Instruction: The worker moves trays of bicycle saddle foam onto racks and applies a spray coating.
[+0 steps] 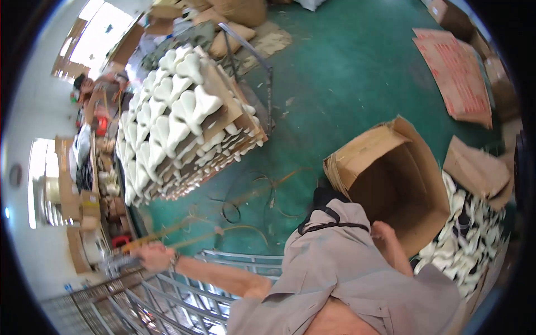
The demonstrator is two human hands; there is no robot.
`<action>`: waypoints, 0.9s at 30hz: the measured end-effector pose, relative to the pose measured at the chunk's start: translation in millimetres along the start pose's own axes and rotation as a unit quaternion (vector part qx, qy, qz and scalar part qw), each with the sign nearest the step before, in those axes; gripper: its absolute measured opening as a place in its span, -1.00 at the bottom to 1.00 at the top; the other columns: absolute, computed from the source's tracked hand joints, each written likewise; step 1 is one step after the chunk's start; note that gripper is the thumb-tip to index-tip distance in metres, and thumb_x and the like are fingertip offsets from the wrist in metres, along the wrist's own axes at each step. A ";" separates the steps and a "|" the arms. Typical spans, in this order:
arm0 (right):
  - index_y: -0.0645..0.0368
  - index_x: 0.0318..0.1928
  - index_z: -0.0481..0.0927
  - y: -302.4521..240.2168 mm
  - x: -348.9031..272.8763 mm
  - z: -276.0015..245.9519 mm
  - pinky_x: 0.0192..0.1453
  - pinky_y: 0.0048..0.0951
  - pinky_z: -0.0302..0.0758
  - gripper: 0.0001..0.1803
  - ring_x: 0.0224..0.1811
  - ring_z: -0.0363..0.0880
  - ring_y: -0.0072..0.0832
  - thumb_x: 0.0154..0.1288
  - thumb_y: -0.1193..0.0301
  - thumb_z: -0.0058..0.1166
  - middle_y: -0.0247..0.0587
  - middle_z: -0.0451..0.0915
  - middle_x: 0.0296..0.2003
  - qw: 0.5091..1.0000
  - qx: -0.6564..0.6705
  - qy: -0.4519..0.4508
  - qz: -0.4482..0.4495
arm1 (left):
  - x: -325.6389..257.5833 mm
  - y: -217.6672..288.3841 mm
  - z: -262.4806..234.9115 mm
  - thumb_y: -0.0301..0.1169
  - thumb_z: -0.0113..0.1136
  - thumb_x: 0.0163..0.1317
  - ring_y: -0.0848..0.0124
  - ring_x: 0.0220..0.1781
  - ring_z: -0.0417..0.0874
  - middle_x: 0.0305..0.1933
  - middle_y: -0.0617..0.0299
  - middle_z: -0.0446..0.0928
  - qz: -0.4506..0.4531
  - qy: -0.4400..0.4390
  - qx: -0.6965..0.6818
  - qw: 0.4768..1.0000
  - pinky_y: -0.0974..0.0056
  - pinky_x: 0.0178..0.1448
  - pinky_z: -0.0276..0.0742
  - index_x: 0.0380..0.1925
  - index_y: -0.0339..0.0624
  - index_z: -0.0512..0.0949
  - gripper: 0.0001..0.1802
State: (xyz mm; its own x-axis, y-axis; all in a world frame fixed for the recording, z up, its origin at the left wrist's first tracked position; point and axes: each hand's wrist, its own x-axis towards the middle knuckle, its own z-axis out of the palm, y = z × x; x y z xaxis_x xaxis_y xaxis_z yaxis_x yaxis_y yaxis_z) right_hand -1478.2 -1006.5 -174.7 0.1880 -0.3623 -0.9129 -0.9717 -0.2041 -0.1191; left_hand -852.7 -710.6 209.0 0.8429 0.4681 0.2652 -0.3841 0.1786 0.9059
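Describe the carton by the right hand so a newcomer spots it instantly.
On the green floor, go right from the stacked white pieces to the person's right hand. The brown carton beside it gapes open, unlike the flat brown sheets farther off.

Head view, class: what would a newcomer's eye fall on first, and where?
Probably the big stack of pale, saddle-shaped pieces, left of the picture's middle. Next comes the open cardboard box, right of the middle, beside the right hand. The green floor stands out at the top middle.
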 end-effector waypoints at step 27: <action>0.02 -0.43 0.44 -279.1 -260.8 -177.0 -0.49 -0.48 0.39 -0.45 -0.58 0.36 -0.59 0.59 -0.11 0.04 -0.44 0.39 -0.59 0.154 0.880 0.194 -0.405 | -204.8 -139.6 -53.5 -0.40 0.51 0.24 0.52 -0.48 0.55 -0.51 0.24 0.64 -0.167 -0.848 0.228 0.448 0.34 -0.33 0.52 -0.17 -0.24 0.66 -0.75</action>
State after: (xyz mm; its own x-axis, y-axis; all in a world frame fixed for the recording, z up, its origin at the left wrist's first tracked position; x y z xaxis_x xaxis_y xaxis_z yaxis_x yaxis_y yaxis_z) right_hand -1230.7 -1016.0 165.7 0.0131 -0.9629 -0.2695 0.9238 0.1148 -0.3652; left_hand -991.9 -785.1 10.6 0.0463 -0.9193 -0.3909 -0.3383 -0.3826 0.8598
